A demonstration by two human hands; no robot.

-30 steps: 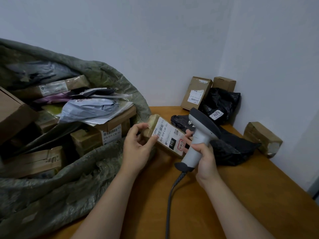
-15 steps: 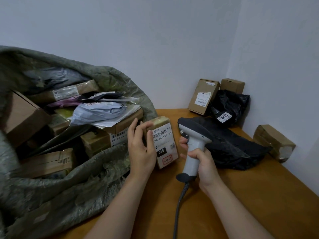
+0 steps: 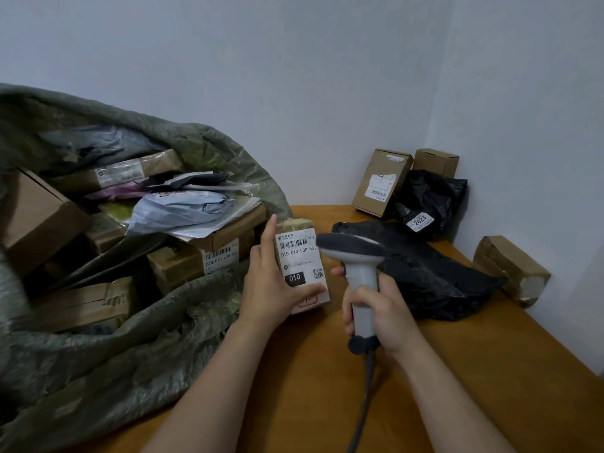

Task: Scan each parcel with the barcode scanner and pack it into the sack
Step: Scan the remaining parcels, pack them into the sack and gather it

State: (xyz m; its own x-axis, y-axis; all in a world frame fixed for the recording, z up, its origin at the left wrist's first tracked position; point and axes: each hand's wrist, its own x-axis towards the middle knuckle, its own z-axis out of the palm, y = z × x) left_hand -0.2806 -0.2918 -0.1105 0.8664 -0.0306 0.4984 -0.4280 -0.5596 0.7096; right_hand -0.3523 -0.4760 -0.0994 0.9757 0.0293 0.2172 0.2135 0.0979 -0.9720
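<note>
My left hand (image 3: 273, 284) holds a small brown parcel (image 3: 302, 256) upright at the sack's mouth, thumb across the lower part of its white label, fingers behind it. The label faces me, with a barcode and "010" on it. My right hand (image 3: 380, 312) grips the grey handle of the barcode scanner (image 3: 354, 256), whose dark head sits just right of the parcel. Its cable hangs down to the table's front. The green woven sack (image 3: 137, 348) lies open at left, holding several boxes and mailer bags.
On the wooden table (image 3: 457, 371) a flat black mailer bag (image 3: 434, 276) lies behind the scanner. At the back corner stand two brown boxes (image 3: 380, 183) and a black bag labelled 2023 (image 3: 428, 204). Another taped brown parcel (image 3: 510, 269) leans against the right wall.
The left hand turned the parcel upright and carried it left toward the sack's mouth. The scanner head swung round and lowered beside the parcel; my view shifted slightly.
</note>
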